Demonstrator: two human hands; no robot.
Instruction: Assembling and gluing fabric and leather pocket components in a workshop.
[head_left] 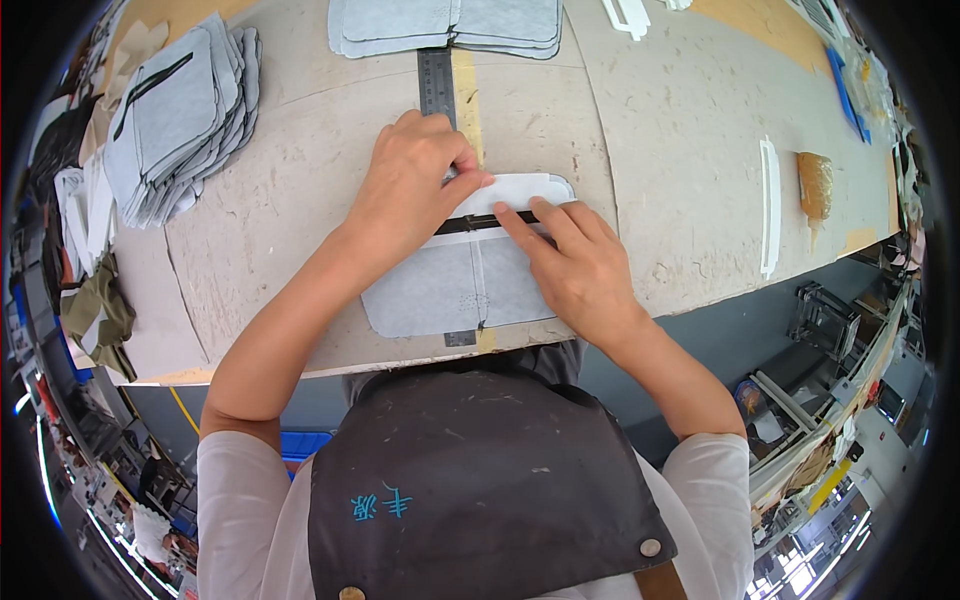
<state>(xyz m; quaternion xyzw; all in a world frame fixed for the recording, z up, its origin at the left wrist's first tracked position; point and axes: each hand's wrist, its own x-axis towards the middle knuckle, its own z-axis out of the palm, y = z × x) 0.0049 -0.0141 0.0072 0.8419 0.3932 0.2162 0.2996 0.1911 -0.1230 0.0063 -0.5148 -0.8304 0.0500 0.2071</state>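
Observation:
In front of me a light grey fabric panel [420, 285] with rounded corners lies on the table, a dark band [455, 226] running across it. Along the band's far side is a white strip [522, 186]. The fingers of my left hand [415, 185] are curled, with thumb and forefinger closed at the strip's edge; my fingers partly hide what is between them. My right hand [585, 265] rests on the panel's right part, fingers stretched out, its fingertips pressing by the strip and the band. A dark steel ruler [436, 85] runs under the panel and shows beyond both its edges.
A stack of similar grey panels [165, 130] sits at the left, another stack [445, 25] at the far middle. Yellow tape [466, 90] lines the ruler. To the right lie a long white strip [769, 205] and an amber-coloured lump [814, 185]. The table's front edge [680, 305] curves before me.

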